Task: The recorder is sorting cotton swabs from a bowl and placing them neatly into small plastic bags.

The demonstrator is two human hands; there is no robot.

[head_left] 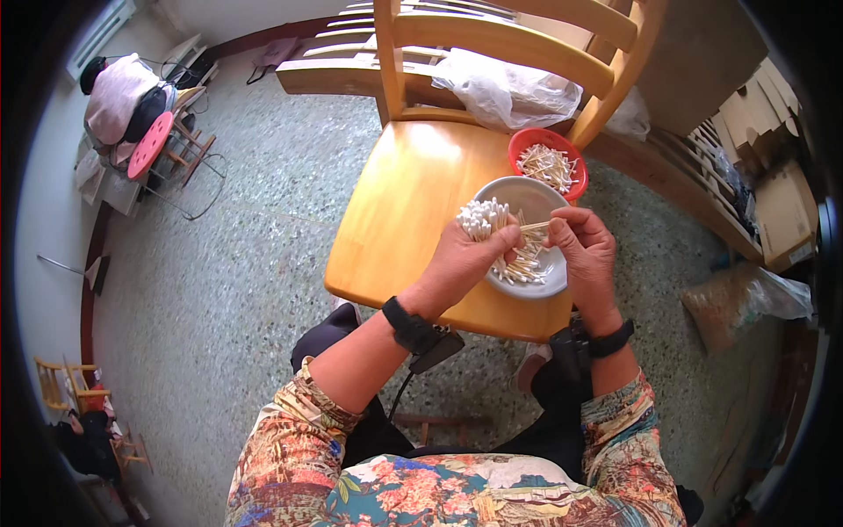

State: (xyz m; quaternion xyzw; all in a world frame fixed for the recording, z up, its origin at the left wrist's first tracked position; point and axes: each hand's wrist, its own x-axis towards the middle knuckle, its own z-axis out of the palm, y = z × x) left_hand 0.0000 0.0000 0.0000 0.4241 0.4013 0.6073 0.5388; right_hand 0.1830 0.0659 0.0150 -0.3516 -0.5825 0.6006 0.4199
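Note:
My left hand [474, 253] is closed around a thick bundle of cotton swabs [481, 216], their white tips pointing up and away from me. Beside it, the thumb and fingers of my right hand [587, 250] pinch the end of a few swabs [536, 226] that stretch across toward the left hand; their exact number is unclear. Both hands are over a white bowl [551, 285], in which loose swabs [527, 266] lie scattered. Touching or just behind that bowl, a red bowl [515, 151] holds many more swabs [546, 165]. Both bowls stand on a wooden chair seat [395, 202].
The chair's slatted backrest [505, 51] rises at the far side, with a crumpled clear plastic bag [505, 86] behind it. Cardboard boxes [786, 211] and a filled plastic sack [742, 303] are at the right. A person sits bent over near a red stool [151, 145] at far left.

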